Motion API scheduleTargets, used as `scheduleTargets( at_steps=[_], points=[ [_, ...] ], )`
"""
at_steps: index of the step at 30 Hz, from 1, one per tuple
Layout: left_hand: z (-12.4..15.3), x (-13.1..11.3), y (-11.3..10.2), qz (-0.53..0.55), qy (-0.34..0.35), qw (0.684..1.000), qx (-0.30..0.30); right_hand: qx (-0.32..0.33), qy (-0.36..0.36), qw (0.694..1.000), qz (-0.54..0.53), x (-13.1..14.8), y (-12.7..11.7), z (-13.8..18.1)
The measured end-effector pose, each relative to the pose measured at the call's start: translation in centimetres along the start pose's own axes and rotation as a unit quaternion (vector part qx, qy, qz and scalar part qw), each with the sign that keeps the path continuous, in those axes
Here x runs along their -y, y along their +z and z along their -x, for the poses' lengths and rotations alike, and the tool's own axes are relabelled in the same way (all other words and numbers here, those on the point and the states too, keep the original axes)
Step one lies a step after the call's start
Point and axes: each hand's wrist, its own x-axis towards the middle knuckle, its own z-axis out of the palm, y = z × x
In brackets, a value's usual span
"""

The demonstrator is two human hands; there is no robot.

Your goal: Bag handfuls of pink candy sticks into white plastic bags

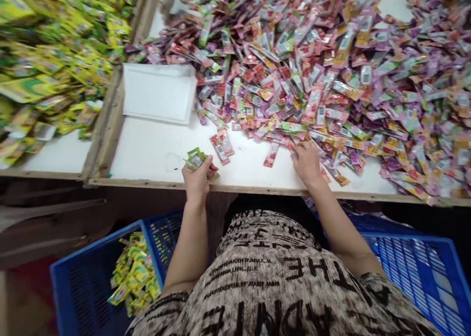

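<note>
Near the table's front edge, my left hand [197,178] is closed around a small bunch of sachets [196,158], green ones on top with some red showing below. My right hand [307,163] reaches to the near edge of a big heap of stick sachets [279,81] in red, purple, orange and green. Its fingers are stretched out over the packets, touching them, and the fingertips are partly hidden among them. Between my hands, a pair of loose red sachets [222,145] and a single red sachet [271,155] lie on the white tabletop [147,147].
A white plastic tray [158,93] sits left of the heap. Beyond a wooden divider [108,115] is a pile of yellow-green packets [55,56]. Below the table stand a blue crate [84,277] with yellow packets and another blue crate [415,272] at right. A wooden rim [250,190] edges the table.
</note>
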Motion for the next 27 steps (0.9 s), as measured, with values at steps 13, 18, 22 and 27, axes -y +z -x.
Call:
scheduleTargets(
  at_steps=[13,18,22,27],
  points=[
    [-6.5,-0.2,-0.5,-0.147,-0.078,0.985,-0.039,0.104,-0.038,0.982,-0.15,14.0,4.3,-4.9],
    [-5.3,0.0,-2.7,-0.019,-0.079,0.996,-0.046,0.136,0.024,0.989,-0.057,21.3,8.2,-9.6],
    [-5.5,0.6,-4.9,0.107,-0.079,0.991,-0.033,0.17,-0.021,0.985,-0.005,21.9,8.9,-9.1],
    [-6.0,0.8,-5.1,0.132,-0.098,0.986,0.023,0.219,-0.073,0.973,-0.004,20.0,7.2,-8.6]
  ],
)
